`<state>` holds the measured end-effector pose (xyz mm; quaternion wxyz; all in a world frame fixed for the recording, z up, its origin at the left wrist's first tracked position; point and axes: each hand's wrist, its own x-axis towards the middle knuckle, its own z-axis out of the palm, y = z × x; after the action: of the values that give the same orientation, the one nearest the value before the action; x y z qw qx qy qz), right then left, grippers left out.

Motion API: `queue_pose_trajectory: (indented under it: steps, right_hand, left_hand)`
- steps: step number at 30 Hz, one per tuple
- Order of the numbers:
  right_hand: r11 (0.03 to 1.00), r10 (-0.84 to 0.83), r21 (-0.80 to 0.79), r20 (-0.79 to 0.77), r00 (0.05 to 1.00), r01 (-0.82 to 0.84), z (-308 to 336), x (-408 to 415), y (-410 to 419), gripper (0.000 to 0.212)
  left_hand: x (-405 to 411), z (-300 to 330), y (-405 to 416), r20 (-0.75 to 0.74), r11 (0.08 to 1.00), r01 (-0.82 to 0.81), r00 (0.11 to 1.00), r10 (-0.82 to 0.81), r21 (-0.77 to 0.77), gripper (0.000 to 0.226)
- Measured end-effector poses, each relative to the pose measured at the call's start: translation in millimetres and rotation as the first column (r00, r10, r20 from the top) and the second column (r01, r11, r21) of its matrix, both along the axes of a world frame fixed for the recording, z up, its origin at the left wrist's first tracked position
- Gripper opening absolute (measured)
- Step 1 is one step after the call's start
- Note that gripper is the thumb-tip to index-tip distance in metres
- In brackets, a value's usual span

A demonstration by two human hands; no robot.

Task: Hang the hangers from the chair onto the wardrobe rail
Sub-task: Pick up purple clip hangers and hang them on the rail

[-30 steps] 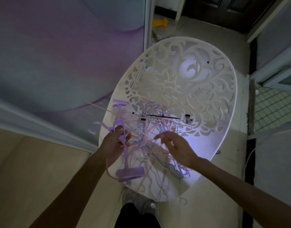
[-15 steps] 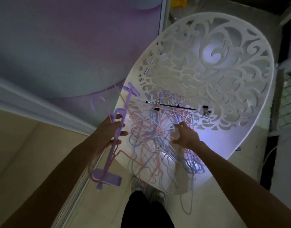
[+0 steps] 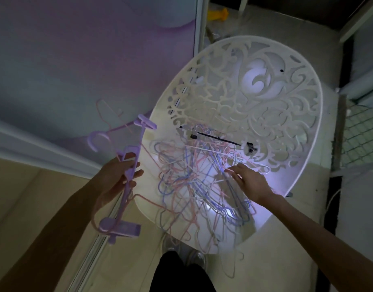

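A white chair [image 3: 286, 98] with a lacy cut-out back carries a tangled pile of thin pink, blue and white hangers [image 3: 194, 178] on its seat. A black clip hanger [image 3: 219, 139] lies at the back of the pile. My left hand [image 3: 116, 178] grips a purple clip hanger [image 3: 129, 171], held off the chair's left side with a thin pink hanger [image 3: 107, 114] caught on it. My right hand [image 3: 249, 182] rests on the right part of the pile, fingers reaching among the wires. The wardrobe rail is out of view.
A wardrobe's sliding door [image 3: 86, 60] with a purple pattern stands on the left, its track [image 3: 92, 247] running along the floor. A yellow object [image 3: 218, 14] lies on the floor beyond the chair. My feet [image 3: 181, 249] stand at the chair's front edge.
My left hand has lifted the purple clip hanger up and left, away from the pile. My right hand slid further right into the pile.
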<state>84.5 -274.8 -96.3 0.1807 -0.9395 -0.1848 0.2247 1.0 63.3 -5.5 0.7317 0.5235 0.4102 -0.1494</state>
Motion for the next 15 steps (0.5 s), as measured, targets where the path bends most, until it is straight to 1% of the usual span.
queue_pose_trajectory:
  steps: [3, 6, 8, 12, 15]
  right_hand:
    - [0.987, -0.101, 0.126, 0.006, 0.995, 0.1, 24.5, 3.5, -3.1, 0.032]
    - [0.96, -0.2, 0.189, -0.043, 0.979, 0.205, 43.6, 13.5, -5.6, 0.032]
    - [0.954, -0.198, 0.209, -0.1, 0.975, 0.216, 55.9, 16.5, -5.5, 0.032]
    - [0.936, -0.15, 0.283, -0.216, 0.965, 0.209, 83.6, 8.8, -1.9, 0.031]
    - [0.927, -0.124, 0.316, -0.248, 0.961, 0.201, 104.8, 8.1, -2.0, 0.028]
  left_hand:
    - [-3.8, 3.0, -3.2, -0.02, 1.0, -0.001, 1.0, 0.001, -0.001, 0.015]
    - [-6.1, 11.5, -6.6, -0.018, 0.998, -0.036, 0.999, 0.035, -0.045, 0.017]
    - [-5.1, 18.0, -12.3, -0.005, 0.994, -0.061, 0.998, 0.061, -0.088, 0.018]
    - [-0.3, 33.8, -33.0, -0.023, 0.991, -0.091, 0.996, 0.089, -0.102, 0.019]
    - [3.0, 48.6, -46.5, -0.038, 0.985, -0.107, 0.994, 0.103, -0.137, 0.021]
